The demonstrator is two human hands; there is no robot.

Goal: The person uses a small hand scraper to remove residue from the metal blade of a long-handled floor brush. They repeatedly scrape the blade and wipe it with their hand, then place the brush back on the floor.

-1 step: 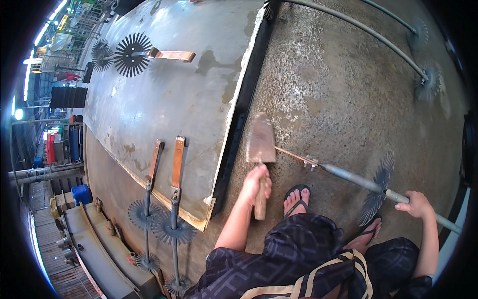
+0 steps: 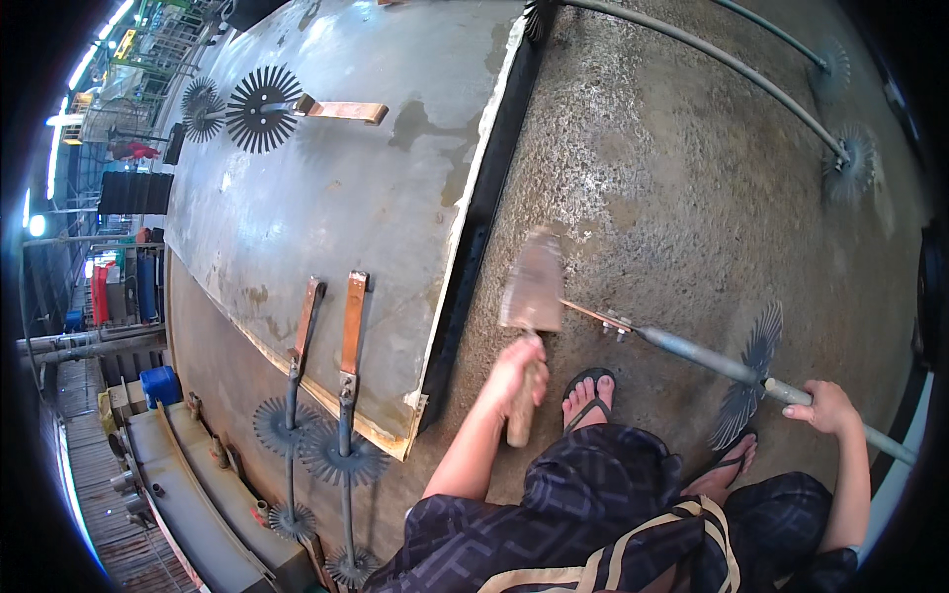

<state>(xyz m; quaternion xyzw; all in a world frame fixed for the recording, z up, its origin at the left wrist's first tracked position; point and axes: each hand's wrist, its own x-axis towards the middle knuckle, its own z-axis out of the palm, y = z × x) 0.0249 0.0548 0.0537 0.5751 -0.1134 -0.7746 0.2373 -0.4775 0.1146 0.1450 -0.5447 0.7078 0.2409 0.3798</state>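
My left hand (image 2: pixel 516 376) is wrapped round the wooden handle of a trowel (image 2: pixel 534 282), whose blade points away from me over the wet floor and is blurred. To the right, my right hand (image 2: pixel 826 408) grips a grey metal pole (image 2: pixel 702 358) that slants across in front of my feet. The pole carries a spoked metal disc (image 2: pixel 753 371) and ends in a thin copper-coloured strip (image 2: pixel 595 314), seen nearly edge-on. This strip's tip meets the right side of the trowel blade in the picture; whether they touch I cannot tell.
A large grey slab (image 2: pixel 326 188) with a dark side lies left. Similar poles with copper-coloured strips (image 2: pixel 354 321) and spoked discs (image 2: pixel 343 450) rest at its near corner; another disc (image 2: pixel 263 109) is farther off. More poles (image 2: pixel 722 54) lie far right. A long metal tank (image 2: pixel 188 494) stands lower left.
The trowel and my left hand have shifted slightly to the right and nearer to me. My right hand and the pole have hardly moved.
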